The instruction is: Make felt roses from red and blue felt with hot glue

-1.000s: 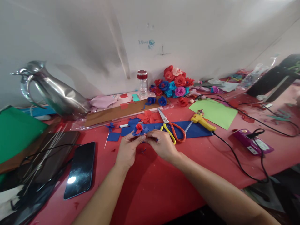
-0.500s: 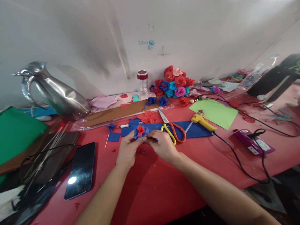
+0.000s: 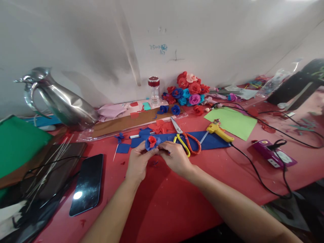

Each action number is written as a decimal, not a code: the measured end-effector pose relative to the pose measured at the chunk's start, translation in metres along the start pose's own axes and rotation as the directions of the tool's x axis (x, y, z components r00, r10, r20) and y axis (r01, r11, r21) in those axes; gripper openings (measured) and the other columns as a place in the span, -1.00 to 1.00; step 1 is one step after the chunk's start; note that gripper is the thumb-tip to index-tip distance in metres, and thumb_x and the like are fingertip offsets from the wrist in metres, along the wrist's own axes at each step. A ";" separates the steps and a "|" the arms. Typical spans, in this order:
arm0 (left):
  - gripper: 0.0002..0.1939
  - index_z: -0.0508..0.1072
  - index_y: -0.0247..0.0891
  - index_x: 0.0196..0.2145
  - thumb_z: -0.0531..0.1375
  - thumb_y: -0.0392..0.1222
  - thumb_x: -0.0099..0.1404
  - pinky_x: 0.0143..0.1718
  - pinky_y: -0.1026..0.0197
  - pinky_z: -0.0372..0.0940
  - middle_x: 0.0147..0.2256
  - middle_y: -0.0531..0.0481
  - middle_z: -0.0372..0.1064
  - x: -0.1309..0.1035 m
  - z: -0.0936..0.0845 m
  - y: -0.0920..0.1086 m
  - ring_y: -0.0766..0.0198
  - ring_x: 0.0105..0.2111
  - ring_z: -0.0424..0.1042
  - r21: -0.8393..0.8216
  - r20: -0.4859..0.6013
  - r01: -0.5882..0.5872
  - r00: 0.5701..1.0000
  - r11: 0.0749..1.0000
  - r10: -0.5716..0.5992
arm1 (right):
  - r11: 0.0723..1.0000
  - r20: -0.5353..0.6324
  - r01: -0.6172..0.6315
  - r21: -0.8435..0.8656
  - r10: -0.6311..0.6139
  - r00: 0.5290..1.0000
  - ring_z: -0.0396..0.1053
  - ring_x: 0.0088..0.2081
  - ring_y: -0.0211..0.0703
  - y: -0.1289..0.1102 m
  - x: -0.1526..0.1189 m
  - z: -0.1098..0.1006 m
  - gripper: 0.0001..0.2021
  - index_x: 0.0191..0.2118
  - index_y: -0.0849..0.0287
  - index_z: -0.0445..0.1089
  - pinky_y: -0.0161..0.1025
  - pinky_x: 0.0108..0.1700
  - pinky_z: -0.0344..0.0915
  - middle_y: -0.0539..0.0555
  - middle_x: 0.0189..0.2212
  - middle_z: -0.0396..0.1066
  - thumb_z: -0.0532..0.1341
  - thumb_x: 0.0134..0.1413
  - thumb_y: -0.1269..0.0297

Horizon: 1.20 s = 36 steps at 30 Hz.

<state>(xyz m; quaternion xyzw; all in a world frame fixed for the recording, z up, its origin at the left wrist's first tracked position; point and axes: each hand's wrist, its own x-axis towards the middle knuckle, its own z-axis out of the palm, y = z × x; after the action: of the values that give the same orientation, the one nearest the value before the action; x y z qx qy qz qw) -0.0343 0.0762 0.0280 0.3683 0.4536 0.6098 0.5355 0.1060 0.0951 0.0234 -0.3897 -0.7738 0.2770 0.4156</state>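
Note:
A paper flower [image 3: 152, 142] with blue outer petals and a red centre is held up over the table's middle. My left hand [image 3: 138, 161] is closed around its lower left side, thumb pressed on the petals. From the right, my right hand [image 3: 176, 156] pinches the flower's lower edge, fingertips meeting the left thumb; its curled fingers partly hide the grip. Just beyond the right hand lie scissors [image 3: 188, 140] with yellow and orange handles, on a strip of blue paper [image 3: 165, 136]. A small blue flower on a thin stick [image 3: 119, 137] rests left of my hands.
A yellow glue gun [image 3: 219, 131] lies to the right, its cord near a purple power strip [image 3: 273, 153]. On the left are a phone [image 3: 87, 184] and a steel jug [image 3: 63, 98]. Finished paper flowers [image 3: 193, 87] and a glass jar [image 3: 154, 92] stand by the wall.
The flower has turned slightly in my fingers, so its blue petals look rounder and more open around the red centre. Both hands stay almost in place.

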 end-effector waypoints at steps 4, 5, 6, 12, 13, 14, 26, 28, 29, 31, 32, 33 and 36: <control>-0.81 0.58 -0.24 -0.50 0.44 -0.23 -0.16 -0.19 0.19 0.28 -0.43 0.06 0.47 0.000 0.000 -0.001 0.28 -0.36 0.36 0.000 -0.006 0.005 1.000 1.000 -0.005 | 1.000 0.005 0.009 -0.003 -0.009 1.000 0.44 -0.37 -0.18 0.001 0.000 0.000 -0.83 -0.33 0.17 0.50 -0.28 -0.28 0.34 0.09 -0.39 0.52 0.19 0.08 0.54; -0.81 0.58 -0.24 -0.50 0.44 -0.23 -0.16 -0.19 0.19 0.28 -0.43 0.06 0.47 0.000 0.000 -0.001 0.28 -0.36 0.36 0.002 -0.010 0.005 1.000 1.000 -0.004 | 1.000 0.007 0.007 -0.005 -0.007 1.000 0.44 -0.37 -0.18 0.001 0.000 0.000 -0.83 -0.33 0.17 0.50 -0.28 -0.27 0.34 0.09 -0.39 0.52 0.19 0.09 0.53; -0.81 0.58 -0.24 -0.51 0.44 -0.23 -0.16 -0.19 0.19 0.28 -0.43 0.06 0.47 0.000 0.000 -0.001 0.28 -0.36 0.37 0.004 -0.014 0.002 1.000 1.000 -0.002 | 1.000 0.008 0.005 -0.007 -0.005 1.000 0.44 -0.36 -0.18 0.001 0.000 0.000 -0.84 -0.33 0.16 0.51 -0.28 -0.27 0.34 0.09 -0.38 0.52 0.19 0.10 0.52; -0.81 0.57 -0.24 -0.53 0.44 -0.25 -0.19 -0.21 0.19 0.29 -0.44 0.06 0.46 0.000 0.002 0.001 0.28 -0.37 0.36 0.003 -0.020 -0.004 1.000 1.000 0.004 | 1.000 0.013 0.002 0.003 -0.002 1.000 0.45 -0.35 -0.18 0.000 0.000 0.001 -0.82 -0.33 0.15 0.51 -0.28 -0.27 0.34 0.08 -0.37 0.52 0.18 0.10 0.53; -0.82 0.57 -0.24 -0.53 0.44 -0.25 -0.19 -0.22 0.20 0.28 -0.44 0.07 0.45 0.000 0.002 0.001 0.29 -0.37 0.35 0.003 -0.020 -0.003 1.000 1.000 0.004 | 1.000 0.013 0.002 0.005 -0.002 1.000 0.45 -0.35 -0.18 0.000 0.000 0.001 -0.82 -0.32 0.15 0.50 -0.28 -0.27 0.34 0.08 -0.37 0.52 0.18 0.10 0.53; -0.82 0.57 -0.24 -0.54 0.44 -0.26 -0.19 -0.22 0.21 0.28 -0.45 0.07 0.45 0.000 0.002 0.001 0.29 -0.37 0.34 0.003 -0.019 -0.004 1.000 1.000 0.004 | 1.000 0.012 0.001 0.006 -0.001 1.000 0.45 -0.35 -0.17 0.000 0.000 0.001 -0.82 -0.32 0.16 0.50 -0.28 -0.27 0.34 0.09 -0.37 0.52 0.18 0.09 0.54; -0.83 0.57 -0.22 -0.51 0.43 -0.24 -0.14 -0.19 0.20 0.26 -0.43 0.07 0.42 0.000 0.001 -0.001 0.28 -0.35 0.32 0.052 -0.009 -0.049 0.999 0.997 0.050 | 1.000 0.032 -0.001 -0.005 0.002 0.999 0.43 -0.34 -0.16 0.001 0.000 0.001 -0.81 -0.31 0.16 0.48 -0.27 -0.26 0.33 0.09 -0.37 0.50 0.16 0.09 0.54; -0.84 0.57 -0.21 -0.50 0.43 -0.25 -0.13 -0.20 0.21 0.26 -0.43 0.07 0.40 0.000 0.001 -0.001 0.27 -0.34 0.32 0.087 -0.005 -0.082 0.997 0.993 0.083 | 1.000 0.042 0.002 -0.013 -0.001 0.999 0.43 -0.35 -0.17 0.001 0.000 0.001 -0.82 -0.32 0.16 0.46 -0.27 -0.27 0.32 0.09 -0.39 0.49 0.15 0.08 0.54; -0.84 0.57 -0.21 -0.50 0.42 -0.25 -0.12 -0.21 0.22 0.26 -0.43 0.07 0.39 -0.001 0.001 -0.001 0.27 -0.34 0.31 0.104 -0.002 -0.097 0.995 0.990 0.098 | 1.000 0.045 0.005 -0.018 -0.004 0.999 0.42 -0.36 -0.17 0.001 0.000 0.001 -0.82 -0.34 0.17 0.45 -0.28 -0.28 0.32 0.08 -0.40 0.48 0.15 0.07 0.54; -0.87 0.56 -0.21 -0.52 0.42 -0.24 -0.10 -0.24 0.23 0.25 -0.43 0.06 0.36 -0.001 0.000 -0.001 0.27 -0.35 0.29 0.132 0.007 -0.128 0.992 0.983 0.128 | 1.000 0.045 0.008 -0.027 -0.006 0.999 0.40 -0.38 -0.17 0.002 0.000 0.001 -0.83 -0.38 0.17 0.42 -0.30 -0.30 0.30 0.07 -0.43 0.46 0.15 0.04 0.55; -0.87 0.54 -0.22 -0.55 0.41 -0.23 -0.09 -0.25 0.23 0.24 -0.42 0.06 0.35 -0.001 0.000 -0.001 0.27 -0.35 0.28 0.144 0.013 -0.142 0.990 0.979 0.141 | 0.999 0.041 0.007 -0.032 -0.006 0.999 0.40 -0.39 -0.18 0.002 0.000 0.001 -0.83 -0.40 0.16 0.41 -0.31 -0.30 0.29 0.06 -0.44 0.45 0.15 0.01 0.57; -0.87 0.52 -0.23 -0.57 0.41 -0.22 -0.08 -0.26 0.24 0.23 -0.43 0.05 0.33 -0.001 0.000 -0.001 0.27 -0.35 0.28 0.156 0.019 -0.154 0.988 0.976 0.153 | 0.999 0.038 0.005 -0.037 -0.004 0.999 0.39 -0.40 -0.18 0.002 0.000 0.001 -0.82 -0.42 0.16 0.39 -0.31 -0.31 0.28 0.05 -0.45 0.44 0.14 -0.01 0.58; -0.81 0.47 -0.24 -0.63 0.41 -0.19 -0.05 -0.28 0.24 0.21 -0.42 0.04 0.32 -0.002 -0.001 -0.001 0.27 -0.36 0.27 0.178 0.032 -0.173 0.985 0.969 0.170 | 0.999 0.027 0.005 -0.043 -0.004 1.000 0.37 -0.42 -0.19 0.003 0.000 0.002 -0.80 -0.44 0.15 0.37 -0.33 -0.33 0.26 0.04 -0.47 0.41 0.12 -0.06 0.60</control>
<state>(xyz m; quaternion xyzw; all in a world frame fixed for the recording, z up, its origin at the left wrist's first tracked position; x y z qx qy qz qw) -0.0342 0.0744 0.0267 0.4581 0.4687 0.6073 0.4491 0.1056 0.0964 0.0207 -0.3929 -0.7859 0.2647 0.3974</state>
